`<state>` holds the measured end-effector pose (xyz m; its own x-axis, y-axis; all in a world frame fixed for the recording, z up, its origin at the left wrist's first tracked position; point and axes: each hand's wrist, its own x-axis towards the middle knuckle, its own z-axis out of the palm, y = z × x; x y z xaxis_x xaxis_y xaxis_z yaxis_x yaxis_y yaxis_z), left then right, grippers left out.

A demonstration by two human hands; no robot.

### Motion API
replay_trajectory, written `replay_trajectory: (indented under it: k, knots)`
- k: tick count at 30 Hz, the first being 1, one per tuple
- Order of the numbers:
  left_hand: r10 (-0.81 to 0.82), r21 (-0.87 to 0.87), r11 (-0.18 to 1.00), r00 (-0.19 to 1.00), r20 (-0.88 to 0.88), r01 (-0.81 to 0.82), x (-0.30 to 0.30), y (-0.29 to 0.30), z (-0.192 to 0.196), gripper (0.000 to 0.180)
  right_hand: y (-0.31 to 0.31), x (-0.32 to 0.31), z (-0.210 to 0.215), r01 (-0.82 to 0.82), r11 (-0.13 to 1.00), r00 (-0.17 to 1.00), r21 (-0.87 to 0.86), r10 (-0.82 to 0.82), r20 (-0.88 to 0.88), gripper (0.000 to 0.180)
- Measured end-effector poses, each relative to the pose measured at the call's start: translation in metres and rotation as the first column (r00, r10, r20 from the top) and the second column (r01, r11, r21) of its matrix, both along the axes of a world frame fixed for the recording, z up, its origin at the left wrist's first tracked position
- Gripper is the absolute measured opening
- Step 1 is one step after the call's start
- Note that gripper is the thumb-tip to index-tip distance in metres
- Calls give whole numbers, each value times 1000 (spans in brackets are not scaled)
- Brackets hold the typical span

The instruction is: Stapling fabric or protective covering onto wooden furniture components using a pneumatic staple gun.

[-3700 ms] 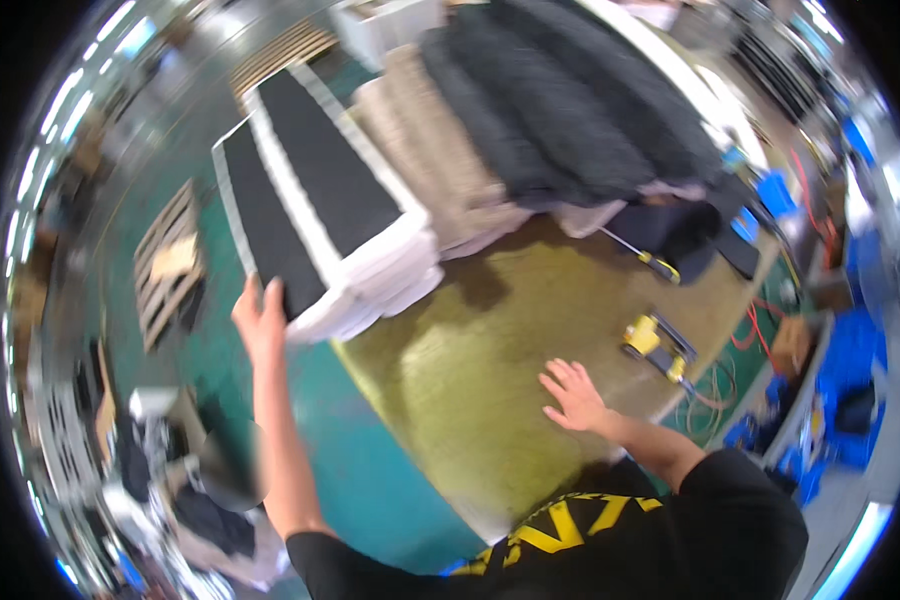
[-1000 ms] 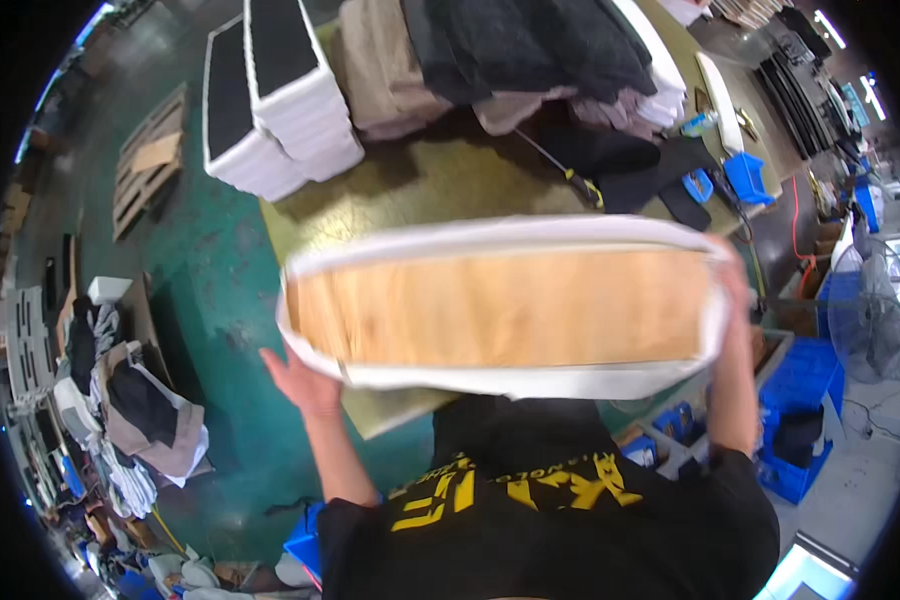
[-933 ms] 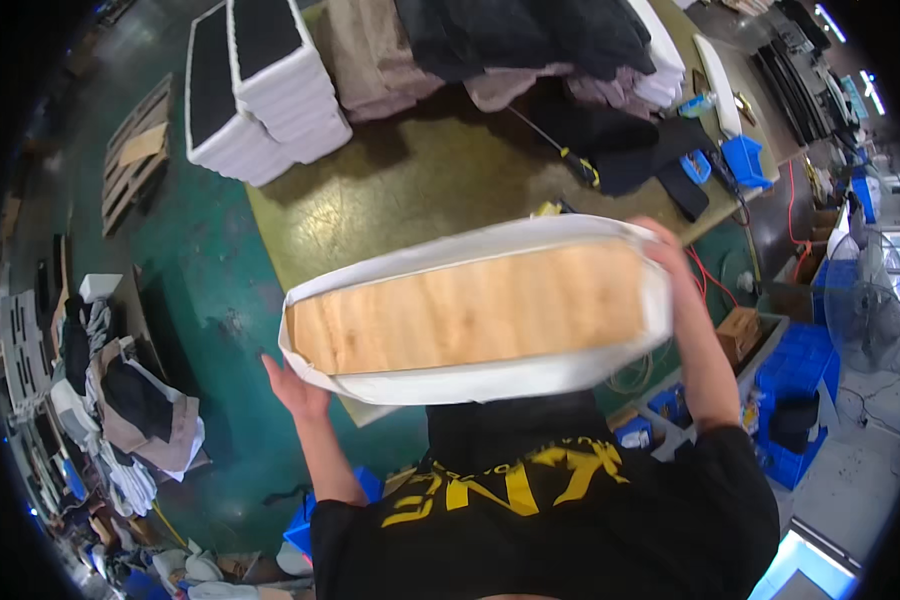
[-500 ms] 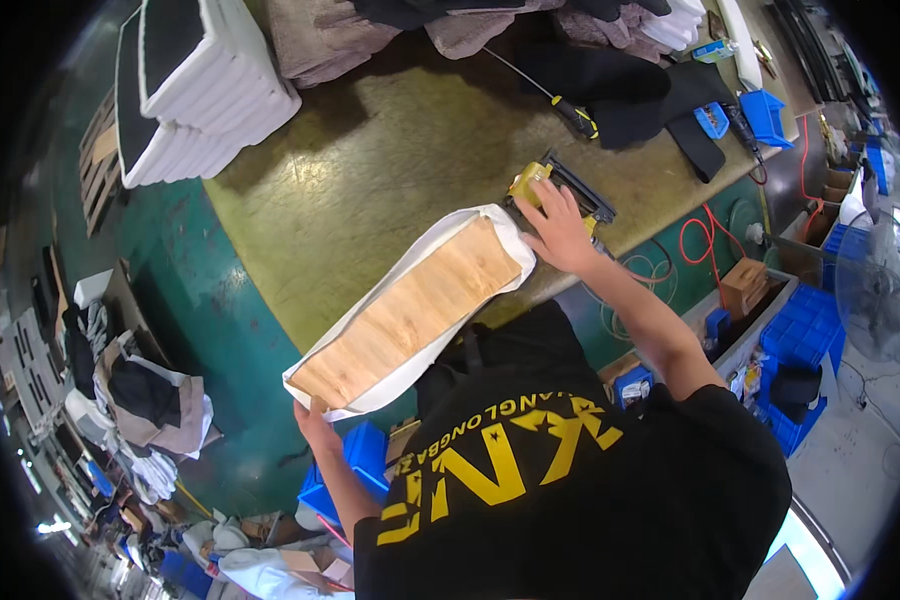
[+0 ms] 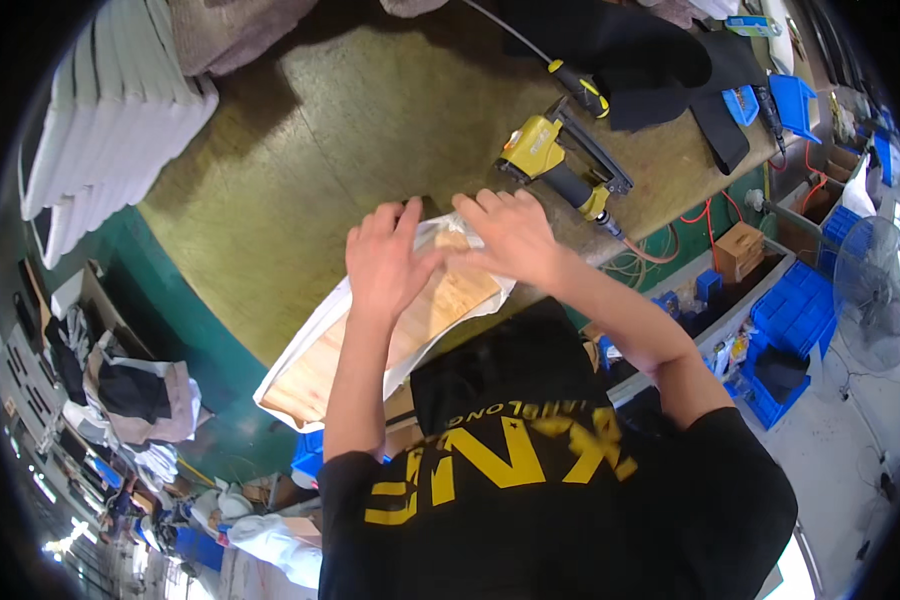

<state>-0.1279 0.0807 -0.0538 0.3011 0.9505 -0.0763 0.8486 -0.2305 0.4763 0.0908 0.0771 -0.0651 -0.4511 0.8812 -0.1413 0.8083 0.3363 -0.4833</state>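
A long wooden board (image 5: 460,293) with white fabric (image 5: 308,335) folded up around its edges lies slantwise at the table's near edge. My left hand (image 5: 385,262) and my right hand (image 5: 510,235) are close together at its far right end. The fingers of both are bent over the fabric edge there and grip it, thumbs toward each other over the wood. The fingertips are partly hidden. Just beyond my right hand, untouched, a yellow and black air staple gun (image 5: 542,150) rests on the table with its hose attached.
A long-shafted tool with a yellow-black handle (image 5: 580,88) lies farther back, beside dark cloth (image 5: 640,60). White padded panels (image 5: 115,120) are stacked at the left. Small blue bins (image 5: 795,105) stand at the right corner. Blue crates (image 5: 795,305) and a fan (image 5: 870,270) are beyond the table.
My left hand has left the board's near left end and come up to the far end. My right hand has moved off the staple gun onto the fabric edge.
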Motion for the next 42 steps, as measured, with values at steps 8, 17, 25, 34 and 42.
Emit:
replay_trajectory:
  k: [8, 17, 25, 34, 42]
  knots:
    - [189, 15, 980, 958, 218, -197, 31, -37, -27, 17, 19, 13, -9, -184, 983, 982, -9, 184, -44, 22]
    - [-13, 301, 948, 930, 368, -106, 31, -37, -54, 17, 38, 25, -6, -385, 922, 900, -51, 362, -243, 40]
    - [-122, 303, 953, 933, 337, 15, 29, -35, -59, 17, 25, 29, 1, -425, 903, 900, 68, 429, -73, 40]
    - [-164, 192, 971, 980, 112, 140, 40, -51, -47, 41, 5, 36, -3, -397, 912, 917, 103, 387, 99, 48]
    - [-78, 182, 980, 997, -4, 77, 49, -69, -53, 53, -11, 66, 9, 244, 962, 969, 119, -248, 19, 81]
